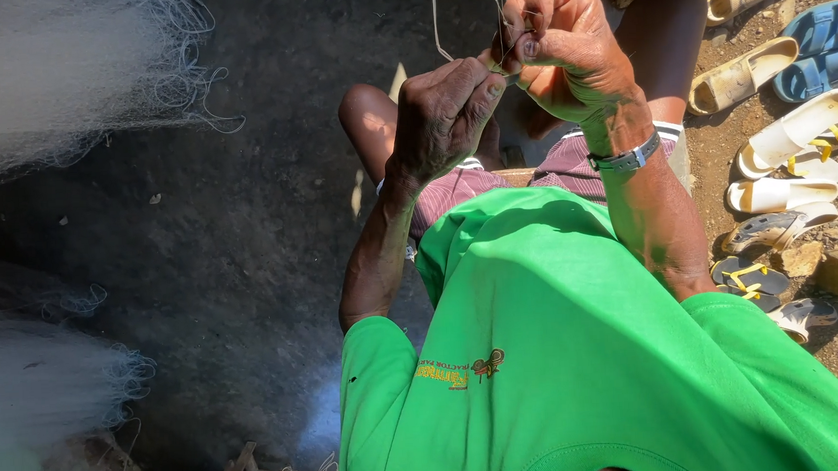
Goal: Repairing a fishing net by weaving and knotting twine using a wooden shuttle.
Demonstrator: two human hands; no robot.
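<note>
Head view looks down on a person in a green shirt [556,352]; the left hand [447,116] is curled nearly closed, thumb and fingertips pinching a thin line [436,27] that runs up out of frame; the right hand [566,45], a watch [627,156] on its wrist, touches the left and is also closed, fingers pinching the same strands; pale net [45,82] lies heaped at far left; sandals [791,134] sit on dirt at right.
</note>
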